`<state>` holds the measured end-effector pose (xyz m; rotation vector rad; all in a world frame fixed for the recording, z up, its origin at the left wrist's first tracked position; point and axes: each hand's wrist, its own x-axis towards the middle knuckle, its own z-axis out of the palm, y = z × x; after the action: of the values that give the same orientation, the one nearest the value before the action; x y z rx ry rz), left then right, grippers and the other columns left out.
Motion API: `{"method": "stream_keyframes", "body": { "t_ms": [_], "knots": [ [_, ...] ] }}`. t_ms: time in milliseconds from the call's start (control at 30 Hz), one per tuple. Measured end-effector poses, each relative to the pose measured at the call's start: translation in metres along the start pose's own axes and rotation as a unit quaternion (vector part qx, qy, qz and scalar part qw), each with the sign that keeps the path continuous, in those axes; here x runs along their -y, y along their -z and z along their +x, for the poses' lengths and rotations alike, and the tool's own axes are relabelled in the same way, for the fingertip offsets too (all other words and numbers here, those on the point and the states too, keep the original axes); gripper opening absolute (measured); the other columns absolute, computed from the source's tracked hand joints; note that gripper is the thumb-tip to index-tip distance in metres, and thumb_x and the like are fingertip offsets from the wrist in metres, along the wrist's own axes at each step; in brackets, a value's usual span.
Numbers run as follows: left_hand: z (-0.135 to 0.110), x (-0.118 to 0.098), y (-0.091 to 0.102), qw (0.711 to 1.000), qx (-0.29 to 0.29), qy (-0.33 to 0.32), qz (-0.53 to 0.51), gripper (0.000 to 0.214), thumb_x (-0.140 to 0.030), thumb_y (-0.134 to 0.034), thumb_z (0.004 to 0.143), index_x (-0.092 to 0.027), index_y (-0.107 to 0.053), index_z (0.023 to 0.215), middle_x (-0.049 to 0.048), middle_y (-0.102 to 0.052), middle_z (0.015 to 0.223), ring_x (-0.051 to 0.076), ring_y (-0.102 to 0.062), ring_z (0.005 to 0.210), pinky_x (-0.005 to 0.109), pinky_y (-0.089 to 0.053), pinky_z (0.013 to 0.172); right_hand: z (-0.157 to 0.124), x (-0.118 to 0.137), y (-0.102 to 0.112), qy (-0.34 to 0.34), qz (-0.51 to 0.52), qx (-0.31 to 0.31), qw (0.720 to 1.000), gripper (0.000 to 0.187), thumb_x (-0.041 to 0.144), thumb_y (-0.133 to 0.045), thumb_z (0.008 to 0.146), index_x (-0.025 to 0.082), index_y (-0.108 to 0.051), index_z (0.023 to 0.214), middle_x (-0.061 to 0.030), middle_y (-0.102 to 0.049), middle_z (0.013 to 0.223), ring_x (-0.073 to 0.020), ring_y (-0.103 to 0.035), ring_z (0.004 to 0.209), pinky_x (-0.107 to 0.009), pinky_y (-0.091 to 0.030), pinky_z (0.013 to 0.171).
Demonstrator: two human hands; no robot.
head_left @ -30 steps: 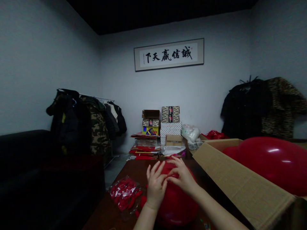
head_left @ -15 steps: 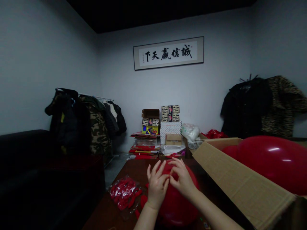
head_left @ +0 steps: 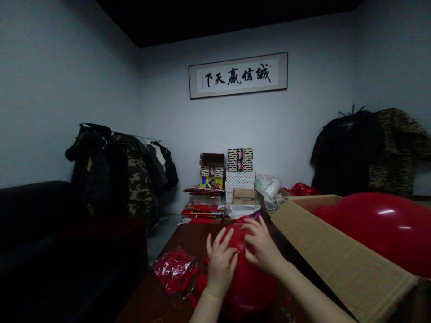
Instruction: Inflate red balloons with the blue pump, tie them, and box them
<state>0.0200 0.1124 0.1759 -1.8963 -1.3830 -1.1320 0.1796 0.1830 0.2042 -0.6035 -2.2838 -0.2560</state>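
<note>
A round, inflated red balloon (head_left: 253, 287) stands in front of me on the dark table. My left hand (head_left: 220, 262) pinches the balloon's small neck between thumb and forefinger, its other fingers raised. Just to the right, my right hand (head_left: 262, 244) hovers over the balloon's upper part with curled fingers held apart. A narrow gap separates its thumb from the left fingertips, and I see nothing in it. Left of the balloon lies a clear plastic bag of uninflated red balloons (head_left: 175, 269), with a few loose red ones beside it.
An open cardboard box (head_left: 343, 251) on the right holds large inflated red balloons (head_left: 387, 229). Stacked boxes and red packets (head_left: 204, 211) stand at the table's far end. A black sofa (head_left: 33, 246) and a clothes rack (head_left: 124, 170) are on the left.
My right hand has drawn slightly right, away from the left fingertips, and its pinch has loosened. My left hand keeps its pinch on the balloon's neck.
</note>
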Motion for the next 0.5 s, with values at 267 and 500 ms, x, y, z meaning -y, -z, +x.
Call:
{"method": "stream_keyframes", "body": {
  "t_ms": [267, 500],
  "knots": [
    [0.004, -0.01, 0.0, 0.999, -0.014, 0.018, -0.045, 0.014, -0.015, -0.054, 0.079, -0.023, -0.063, 0.071, 0.0049, -0.063, 0.119, 0.027, -0.047, 0.121, 0.063, -0.019, 0.103, 0.0, -0.011, -0.019, -0.106, 0.043, -0.103, 0.988, 0.015, 0.02, -0.044, 0.081, 0.023, -0.056, 0.09, -0.0039, -0.061, 0.108, -0.0225, -0.041, 0.118, -0.059, -0.005, 0.109],
    [0.0, 0.005, 0.004, 1.0, 0.006, 0.021, -0.021, 0.019, -0.01, -0.05, 0.079, -0.024, -0.063, 0.076, 0.0055, -0.063, 0.12, 0.027, -0.044, 0.123, 0.064, -0.018, 0.103, 0.001, -0.012, -0.009, -0.094, 0.192, -0.018, 0.977, 0.015, 0.027, -0.047, 0.082, 0.023, -0.057, 0.072, -0.0044, -0.059, 0.106, -0.0205, -0.046, 0.115, -0.044, -0.038, 0.099]
  ]
}}
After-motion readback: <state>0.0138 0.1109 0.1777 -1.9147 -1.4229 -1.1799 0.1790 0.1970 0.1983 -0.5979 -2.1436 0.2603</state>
